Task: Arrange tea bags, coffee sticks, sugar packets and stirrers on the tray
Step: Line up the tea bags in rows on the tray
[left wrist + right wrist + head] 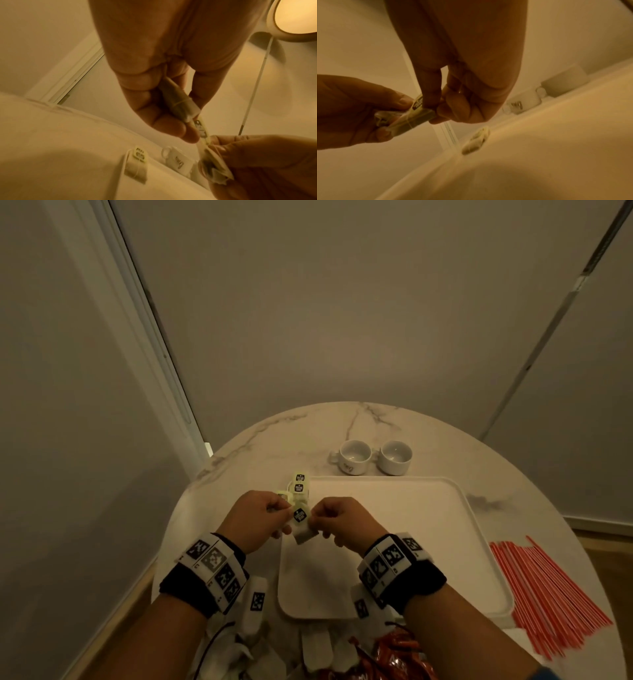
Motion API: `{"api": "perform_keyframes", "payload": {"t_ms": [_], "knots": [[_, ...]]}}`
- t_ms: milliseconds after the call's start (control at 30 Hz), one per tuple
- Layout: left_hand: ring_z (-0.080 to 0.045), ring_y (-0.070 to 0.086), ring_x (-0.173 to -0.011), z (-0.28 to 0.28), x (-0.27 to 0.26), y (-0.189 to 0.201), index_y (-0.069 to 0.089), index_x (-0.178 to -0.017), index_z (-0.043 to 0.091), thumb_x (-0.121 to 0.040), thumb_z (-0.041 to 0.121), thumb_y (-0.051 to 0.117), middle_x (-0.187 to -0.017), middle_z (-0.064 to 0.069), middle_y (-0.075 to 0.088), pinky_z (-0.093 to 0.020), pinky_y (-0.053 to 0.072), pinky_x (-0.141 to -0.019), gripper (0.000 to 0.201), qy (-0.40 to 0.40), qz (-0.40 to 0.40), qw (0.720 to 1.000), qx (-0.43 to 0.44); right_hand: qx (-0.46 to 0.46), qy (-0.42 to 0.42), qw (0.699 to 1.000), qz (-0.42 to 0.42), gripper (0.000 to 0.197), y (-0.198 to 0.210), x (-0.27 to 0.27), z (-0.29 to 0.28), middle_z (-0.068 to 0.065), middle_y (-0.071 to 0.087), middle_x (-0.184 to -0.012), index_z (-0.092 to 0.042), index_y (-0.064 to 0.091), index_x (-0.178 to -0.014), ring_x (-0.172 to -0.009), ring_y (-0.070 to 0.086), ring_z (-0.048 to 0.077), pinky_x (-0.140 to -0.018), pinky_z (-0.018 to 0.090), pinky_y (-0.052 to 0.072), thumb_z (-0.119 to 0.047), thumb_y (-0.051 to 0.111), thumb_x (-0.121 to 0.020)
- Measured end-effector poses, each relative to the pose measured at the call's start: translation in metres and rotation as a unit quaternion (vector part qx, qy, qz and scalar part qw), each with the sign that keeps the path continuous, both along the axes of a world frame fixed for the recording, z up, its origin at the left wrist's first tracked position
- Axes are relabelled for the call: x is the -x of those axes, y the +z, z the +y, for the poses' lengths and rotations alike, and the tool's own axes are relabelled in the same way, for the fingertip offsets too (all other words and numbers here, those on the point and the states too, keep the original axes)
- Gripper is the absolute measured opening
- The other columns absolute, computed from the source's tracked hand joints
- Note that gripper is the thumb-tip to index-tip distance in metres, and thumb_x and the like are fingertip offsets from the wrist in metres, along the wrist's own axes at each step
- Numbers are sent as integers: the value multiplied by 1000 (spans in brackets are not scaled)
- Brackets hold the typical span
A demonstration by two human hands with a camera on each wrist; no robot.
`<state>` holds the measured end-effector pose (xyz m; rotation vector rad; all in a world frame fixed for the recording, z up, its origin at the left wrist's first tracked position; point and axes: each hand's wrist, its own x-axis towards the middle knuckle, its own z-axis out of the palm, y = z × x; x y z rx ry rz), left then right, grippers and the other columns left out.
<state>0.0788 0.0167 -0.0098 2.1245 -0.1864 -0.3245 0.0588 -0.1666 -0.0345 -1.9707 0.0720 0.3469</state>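
Hands meet in the lower middle of the head view, above the near left corner of the tray (394,508); your left hand (255,518) curls its fingers round one tea bag (180,104), and your right hand (342,520) pinches another tea bag (301,525) by its tag end; two more tea bags (299,484) lie at the tray's far left corner; red stirrers (548,590) fan out at the right edge; two white cups (371,457) stand beyond the tray on the marble table (257,440).
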Motion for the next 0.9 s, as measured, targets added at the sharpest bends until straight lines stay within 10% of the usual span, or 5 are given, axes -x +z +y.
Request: {"api": "perform_keyframes", "payload": {"t_ms": [200,900], "knots": [[-39,69,-76,3,-10,-23,69,-70,13,-88,9,63,-75,-16,70,-44,57,-69,19,105,33,993,50,-20,-69,993,90,7,-25,-23,9,5,63,-75,-15,65,-80,-58,55,11,-47,21,44,-11,65,-86],[-16,58,-80,-7,-31,-49,75,-96,9,-89,19,61,-84,-7,66,-35,51,-83,19,77,46,995,-41,100,-158,978,89,22,-52,-71,31,9,70,-91,-21,55,-71,-86,68,26,-82,41,58,-7,72,-72]]}}
